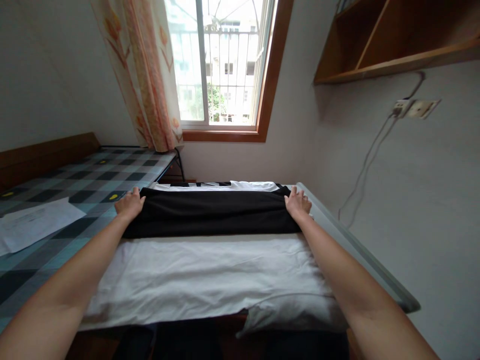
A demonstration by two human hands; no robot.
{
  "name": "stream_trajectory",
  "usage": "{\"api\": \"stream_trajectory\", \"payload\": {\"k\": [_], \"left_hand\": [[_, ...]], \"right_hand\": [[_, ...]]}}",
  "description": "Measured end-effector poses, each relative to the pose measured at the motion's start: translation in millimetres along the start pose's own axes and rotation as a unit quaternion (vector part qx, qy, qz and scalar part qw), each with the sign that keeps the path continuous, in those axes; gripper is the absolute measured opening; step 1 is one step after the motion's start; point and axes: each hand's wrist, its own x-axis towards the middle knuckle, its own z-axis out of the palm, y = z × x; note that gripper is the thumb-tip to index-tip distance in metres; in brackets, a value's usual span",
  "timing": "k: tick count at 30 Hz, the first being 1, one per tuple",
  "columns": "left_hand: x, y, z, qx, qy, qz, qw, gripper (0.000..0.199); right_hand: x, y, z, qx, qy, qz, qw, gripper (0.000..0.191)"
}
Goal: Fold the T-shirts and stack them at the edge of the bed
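Head view: black cloth flattened into a broad band across the centre of the frame, stretched between two bare hands. At the band's upper left corner, left hand, with fingers curled over the fabric and apparently pinching it. At the upper right corner, right hand in a matching grasp, close beside a pale board edge slanting toward the lower right. Directly below the band, white cloth, wrinkled, with a greyish loose flap drooping at lower right of centre. Just beyond the upper edge of the band, more white and black fabric, mostly hidden. Not determinable from this angle: one garment or several.

At left, checked bedding and a sheet of paper, both clear of the grasp.

Likely faults from here, by judgement: skewing of the band, from uneven pull between left and right; trapped creases, from laying black cloth down over the wrinkles beneath; gradual slide of white cloth toward the lower edge of the frame, from the weight of the drooping flap; snagging or bunching at the right end, from crowding against the board edge; sagging at mid-band, from grasp at the corners only.
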Motion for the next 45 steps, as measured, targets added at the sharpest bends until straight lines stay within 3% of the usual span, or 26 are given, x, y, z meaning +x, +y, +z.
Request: {"api": "stream_trajectory", "payload": {"k": [2,4,7,10,12,15,19,22,27,32,35,45], "left_hand": [[-2,9,0.7,0.017,0.061,0.006,0.998,0.053],[-5,24,2.7,0.010,0.084,0.067,0.994,0.053],[-16,59,9.0,-0.047,0.062,0.208,0.975,0.053],[-33,98,19.3,-0.095,0.030,0.322,0.941,0.056],[-45,118,26.9,-0.095,-0.012,0.365,0.926,0.057],[-56,134,36.1,-0.073,-0.067,0.374,0.922,0.060],[-58,134,40.5,-0.065,-0.071,0.367,0.925,0.064],[-57,133,40.5,-0.063,-0.065,0.368,0.925,0.064],[-58,135,40.4,-0.058,-0.065,0.364,0.927,0.064],[-59,135,38.7,-0.062,-0.068,0.364,0.927,0.064],[-60,134,37.2,-0.064,-0.063,0.364,0.927,0.064],[-61,134,37.6,-0.070,-0.058,0.362,0.928,0.065]], "right_hand": [[-3,-3,-1,-0.008,0.056,-0.046,0.997,0.045],[-7,-6,1,-0.001,0.064,-0.106,0.992,0.044],[-10,-12,9,0.005,-0.006,-0.167,0.986,0.053],[-8,-14,19,0.001,-0.121,-0.155,0.980,0.066],[-5,-13,25,0.002,-0.170,-0.136,0.976,0.074],[0,-12,28,0.002,-0.185,-0.127,0.975,0.079],[1,-14,26,-0.017,-0.169,-0.123,0.978,0.077],[-8,-23,23,-0.037,-0.114,-0.132,0.984,0.071],[-39,-56,17,0.005,-0.036,-0.243,0.969,0.069],[-55,-76,19,0.054,-0.123,-0.303,0.944,0.072],[-47,-66,22,0.053,-0.143,-0.292,0.944,0.070],[-18,3,27,0.000,-0.139,-0.182,0.974,0.067]]}}
